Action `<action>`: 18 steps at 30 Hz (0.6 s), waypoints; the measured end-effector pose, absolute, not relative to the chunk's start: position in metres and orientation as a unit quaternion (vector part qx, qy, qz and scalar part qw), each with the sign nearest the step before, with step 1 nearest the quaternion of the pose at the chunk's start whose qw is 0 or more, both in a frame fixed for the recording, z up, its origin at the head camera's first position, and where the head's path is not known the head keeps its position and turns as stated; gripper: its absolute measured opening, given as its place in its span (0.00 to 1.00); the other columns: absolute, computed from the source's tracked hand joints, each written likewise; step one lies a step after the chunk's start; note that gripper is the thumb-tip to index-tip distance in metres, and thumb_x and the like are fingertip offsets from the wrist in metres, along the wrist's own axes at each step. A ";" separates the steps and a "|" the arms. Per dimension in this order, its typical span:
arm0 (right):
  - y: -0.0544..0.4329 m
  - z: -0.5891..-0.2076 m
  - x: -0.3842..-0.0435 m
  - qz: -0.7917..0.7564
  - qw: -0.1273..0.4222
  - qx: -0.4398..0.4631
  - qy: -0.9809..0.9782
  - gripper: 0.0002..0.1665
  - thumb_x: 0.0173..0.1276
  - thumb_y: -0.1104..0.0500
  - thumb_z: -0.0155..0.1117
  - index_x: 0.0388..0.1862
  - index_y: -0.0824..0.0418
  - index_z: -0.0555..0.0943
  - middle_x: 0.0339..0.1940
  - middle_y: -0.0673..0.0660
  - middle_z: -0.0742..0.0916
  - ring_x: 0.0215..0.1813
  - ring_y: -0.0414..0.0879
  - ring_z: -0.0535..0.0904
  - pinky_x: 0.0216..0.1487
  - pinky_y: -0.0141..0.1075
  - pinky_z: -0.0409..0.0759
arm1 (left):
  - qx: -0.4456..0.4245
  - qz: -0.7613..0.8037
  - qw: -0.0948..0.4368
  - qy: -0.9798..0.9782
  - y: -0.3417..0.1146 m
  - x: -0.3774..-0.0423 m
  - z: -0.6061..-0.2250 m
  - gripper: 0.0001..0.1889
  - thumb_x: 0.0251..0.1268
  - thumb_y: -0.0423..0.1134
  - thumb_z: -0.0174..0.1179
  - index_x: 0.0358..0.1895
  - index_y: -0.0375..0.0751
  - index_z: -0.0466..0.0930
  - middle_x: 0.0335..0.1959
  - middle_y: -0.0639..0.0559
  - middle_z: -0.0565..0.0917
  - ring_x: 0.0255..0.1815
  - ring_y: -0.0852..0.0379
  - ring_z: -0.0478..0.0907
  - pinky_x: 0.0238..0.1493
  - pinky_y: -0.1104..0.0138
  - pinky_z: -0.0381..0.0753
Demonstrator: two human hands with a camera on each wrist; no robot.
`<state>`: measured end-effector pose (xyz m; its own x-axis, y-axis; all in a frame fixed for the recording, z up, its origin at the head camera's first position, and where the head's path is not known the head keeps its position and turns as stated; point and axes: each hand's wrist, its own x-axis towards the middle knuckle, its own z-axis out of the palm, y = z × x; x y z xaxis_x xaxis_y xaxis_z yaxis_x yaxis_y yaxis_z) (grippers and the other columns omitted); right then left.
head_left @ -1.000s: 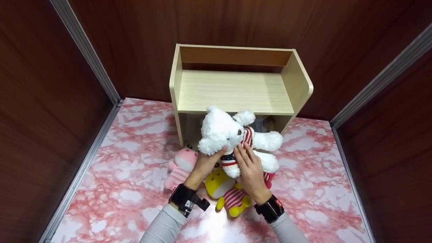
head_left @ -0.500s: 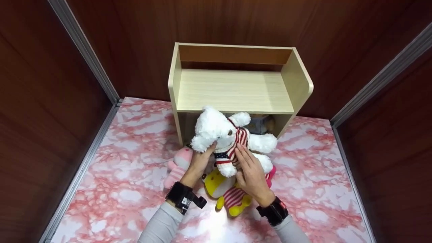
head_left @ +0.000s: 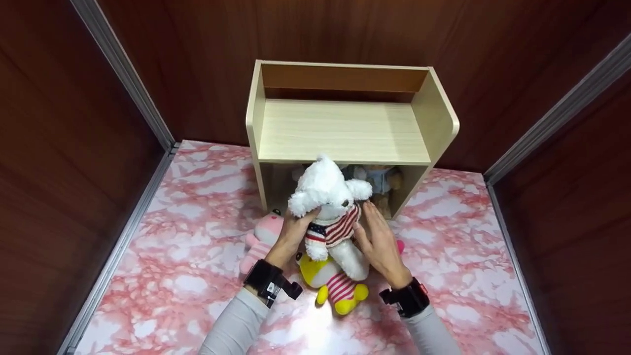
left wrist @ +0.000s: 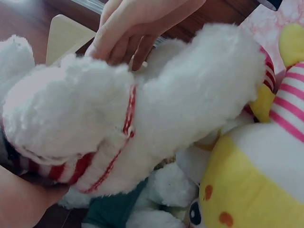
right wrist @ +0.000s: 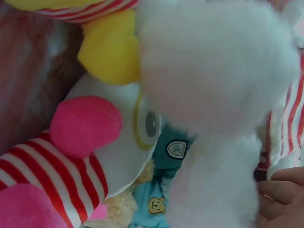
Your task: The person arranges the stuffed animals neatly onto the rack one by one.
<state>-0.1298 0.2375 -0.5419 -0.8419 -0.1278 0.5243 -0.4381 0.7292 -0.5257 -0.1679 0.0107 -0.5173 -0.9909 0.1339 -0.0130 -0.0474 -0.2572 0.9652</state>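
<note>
A fluffy white teddy bear (head_left: 323, 185) in a stars-and-stripes sweater is held upright in front of a small wooden shelf. My left hand (head_left: 291, 239) grips it below the head, thumb on the sweater, other fingers hidden behind. My right hand (head_left: 382, 241) touches its other side with fairly straight fingers. Under the bear lies a yellow plush toy (head_left: 342, 288) in pink stripes. A pink plush toy (head_left: 266, 236) lies beside my left hand. In the right wrist view, a plush toy with a red-striped body (right wrist: 52, 166) and pink limbs lies beside the bear's blurred white fur.
The pale wooden shelf (head_left: 345, 130) has a bare upper board and side panels. Inside its lower compartment sits a plush toy (head_left: 379, 180) in grey-blue clothing. Dark wood panels (head_left: 567, 236) enclose the pink marbled floor (head_left: 162, 271) on the sides and back.
The bear has turned from lying sideways to more upright, its legs swinging down over the yellow toy. My right hand has moved from its front to its right side.
</note>
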 end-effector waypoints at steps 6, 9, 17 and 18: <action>0.245 -0.537 -0.136 0.396 0.138 0.118 -0.900 0.21 0.76 0.53 0.66 0.58 0.67 0.83 0.53 0.65 0.87 0.58 0.60 0.83 0.62 0.54 0.78 | 0.033 0.773 0.164 0.612 0.003 -0.170 -0.521 0.31 0.67 0.52 0.66 0.66 0.35 0.74 0.57 0.43 0.84 0.59 0.48 0.79 0.68 0.56 0.73; 0.248 -0.537 -0.136 0.446 0.066 0.110 -0.886 0.17 0.75 0.52 0.67 0.54 0.63 0.84 0.45 0.57 0.89 0.51 0.54 0.85 0.56 0.52 0.81 | 0.059 0.770 0.187 0.608 0.001 -0.172 -0.521 0.32 0.68 0.53 0.66 0.67 0.37 0.72 0.59 0.43 0.82 0.61 0.49 0.79 0.68 0.57 0.73; 0.248 -0.544 -0.138 0.578 -0.063 0.115 -0.806 0.27 0.78 0.56 0.64 0.71 0.64 0.75 0.60 0.59 0.85 0.62 0.50 0.80 0.69 0.40 0.72 | 0.068 0.763 0.219 0.605 -0.004 -0.174 -0.524 0.30 0.68 0.61 0.62 0.54 0.36 0.80 0.46 0.43 0.87 0.47 0.50 0.84 0.53 0.62 0.82; 0.248 -0.544 -0.137 0.580 -0.076 0.116 -0.803 0.26 0.78 0.56 0.64 0.70 0.64 0.75 0.60 0.59 0.86 0.62 0.50 0.80 0.68 0.40 0.73 | 0.069 0.764 0.217 0.604 -0.004 -0.175 -0.524 0.29 0.69 0.61 0.61 0.54 0.36 0.80 0.45 0.43 0.87 0.46 0.51 0.84 0.52 0.63 0.82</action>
<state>-0.1374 0.2479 -0.5437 -0.9615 -0.2743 0.0125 -0.0979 0.2997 -0.9490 -0.1753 -0.0042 -0.5244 -0.8964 0.4147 -0.1564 -0.2479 -0.1765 0.9526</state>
